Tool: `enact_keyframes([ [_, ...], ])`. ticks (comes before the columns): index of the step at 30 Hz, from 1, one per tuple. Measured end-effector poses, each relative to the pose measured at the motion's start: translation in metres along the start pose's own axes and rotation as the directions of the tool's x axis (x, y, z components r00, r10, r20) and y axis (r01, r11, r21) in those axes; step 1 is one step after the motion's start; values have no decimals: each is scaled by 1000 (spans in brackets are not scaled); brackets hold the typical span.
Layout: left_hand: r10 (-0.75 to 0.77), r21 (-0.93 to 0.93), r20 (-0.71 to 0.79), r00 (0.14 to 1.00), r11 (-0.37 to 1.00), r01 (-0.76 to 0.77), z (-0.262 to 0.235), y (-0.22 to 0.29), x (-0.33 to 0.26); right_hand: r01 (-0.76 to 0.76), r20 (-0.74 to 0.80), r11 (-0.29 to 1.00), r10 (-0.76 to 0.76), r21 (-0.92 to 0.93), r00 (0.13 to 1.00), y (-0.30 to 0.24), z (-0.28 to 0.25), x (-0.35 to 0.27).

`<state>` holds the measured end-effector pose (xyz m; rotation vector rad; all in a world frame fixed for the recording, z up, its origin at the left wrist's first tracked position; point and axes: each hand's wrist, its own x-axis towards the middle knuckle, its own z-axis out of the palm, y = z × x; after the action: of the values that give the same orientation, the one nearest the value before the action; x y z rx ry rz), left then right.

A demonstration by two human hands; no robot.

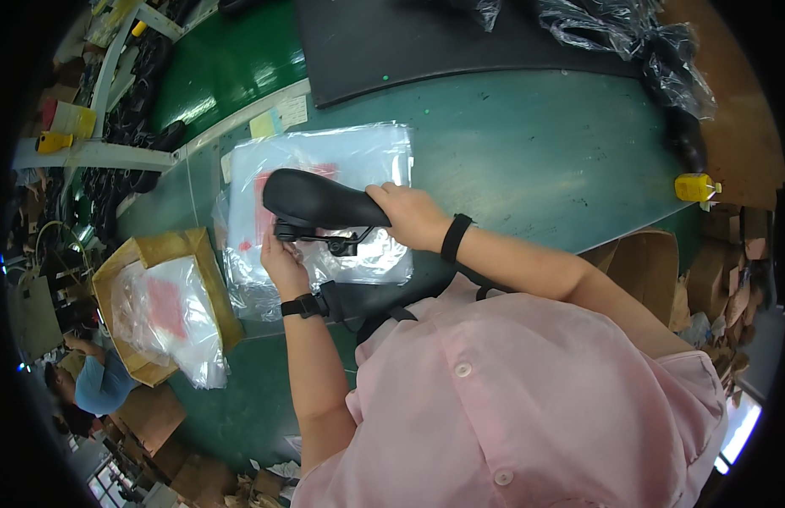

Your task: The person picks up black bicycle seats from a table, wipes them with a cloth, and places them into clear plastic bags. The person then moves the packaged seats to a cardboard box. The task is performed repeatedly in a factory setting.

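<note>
A black bicycle saddle [312, 199] is held above a stack of clear plastic bags [325, 161] lying on the green table [536, 144]. My right hand [413, 216] grips the saddle's rear end. My left hand [282, 258] is under the saddle, with its fingers on the black metal rails and clamp [325, 240] below the seat. Both wrists wear black bands.
A cardboard box [159, 250] lined with a clear bag stands at the left. A black mat [426, 38] and black plastic bags [638, 42] lie at the far side. A yellow bottle [695, 186] stands at the right edge. Another person [96, 381] is at lower left.
</note>
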<state>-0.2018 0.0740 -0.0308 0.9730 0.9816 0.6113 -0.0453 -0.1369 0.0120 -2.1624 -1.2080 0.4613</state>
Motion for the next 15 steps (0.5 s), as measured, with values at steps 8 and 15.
enact_keyframes([
  [8, 454, 481, 286, 844, 693, -536, 37, 106, -48, 69, 163, 985, -44, -156, 986, -11, -6, 17],
  [15, 320, 538, 748, 581, 220, -814, 30, 97, -88, -476, 445, 707, 249, 524, 860, -5, -39, 14],
])
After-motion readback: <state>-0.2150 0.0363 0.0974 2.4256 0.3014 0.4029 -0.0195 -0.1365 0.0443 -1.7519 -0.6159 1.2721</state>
